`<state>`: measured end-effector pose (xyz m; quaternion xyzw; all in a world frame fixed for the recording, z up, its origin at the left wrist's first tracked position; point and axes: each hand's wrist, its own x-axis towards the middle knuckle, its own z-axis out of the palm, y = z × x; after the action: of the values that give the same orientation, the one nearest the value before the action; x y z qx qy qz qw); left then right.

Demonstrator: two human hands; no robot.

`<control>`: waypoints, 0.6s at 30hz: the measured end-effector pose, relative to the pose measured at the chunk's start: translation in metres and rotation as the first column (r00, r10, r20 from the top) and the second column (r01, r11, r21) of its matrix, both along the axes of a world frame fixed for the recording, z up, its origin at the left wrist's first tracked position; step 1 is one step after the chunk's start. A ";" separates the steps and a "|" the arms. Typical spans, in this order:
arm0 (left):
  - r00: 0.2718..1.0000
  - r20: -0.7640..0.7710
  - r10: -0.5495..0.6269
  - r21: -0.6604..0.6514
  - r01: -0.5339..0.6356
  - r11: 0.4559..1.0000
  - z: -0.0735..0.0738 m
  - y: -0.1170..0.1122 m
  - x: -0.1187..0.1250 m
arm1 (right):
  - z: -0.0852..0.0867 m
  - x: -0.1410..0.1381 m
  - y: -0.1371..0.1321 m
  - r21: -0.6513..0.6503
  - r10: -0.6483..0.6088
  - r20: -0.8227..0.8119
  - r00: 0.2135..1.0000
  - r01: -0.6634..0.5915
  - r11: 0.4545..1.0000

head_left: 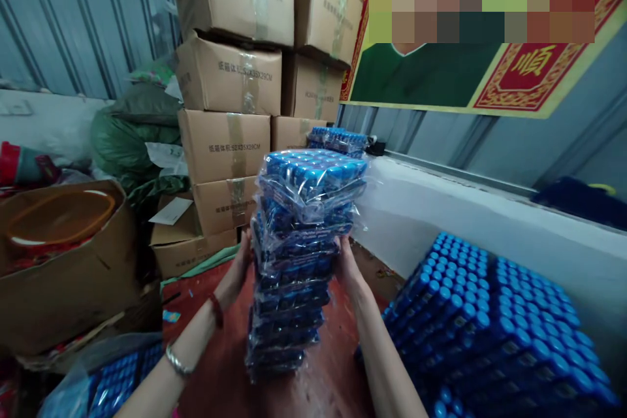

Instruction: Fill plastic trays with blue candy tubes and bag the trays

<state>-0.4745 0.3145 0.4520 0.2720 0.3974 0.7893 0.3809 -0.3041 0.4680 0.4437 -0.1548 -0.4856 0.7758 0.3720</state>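
Note:
A tall stack of plastic-wrapped packs (294, 261) of blue-topped cylinders stands before me, leaning slightly to the right at the top. My left hand (246, 241) presses against the left side of the stack at about mid-height. On the opposite side, my right hand (345, 257) is against the same level, so the stack is gripped between both palms. Most of the fingers are hidden behind the packs. Clear wrap sticks out loosely around the upper packs. Beneath lies a reddish surface (206, 359).
Cardboard boxes (225, 147) are piled high behind the stack. Another wrapped blue pack (337, 138) shows behind its top. Rows of blue cylinders (509, 320) stand at the right by a white ledge (416, 209). At left are an open carton (73, 287) and bagged blue cylinders (117, 382).

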 end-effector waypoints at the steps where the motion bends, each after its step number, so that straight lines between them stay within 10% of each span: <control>1: 0.996 0.061 -0.068 -0.018 0.069 0.997 -0.006 -0.002 0.009 | -0.001 -0.004 -0.001 0.003 -0.006 0.002 1.000 0.006 1.000; 18: 0.915 0.374 0.153 -0.053 -0.144 0.988 -0.003 -0.021 0.021 | 0.007 -0.020 -0.045 0.019 -0.164 -0.020 0.986 0.165 0.986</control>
<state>-0.4537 0.2939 0.4489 0.0796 0.3456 0.8486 0.3925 -0.3238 0.4234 0.4504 -0.1834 -0.4755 0.7389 0.4408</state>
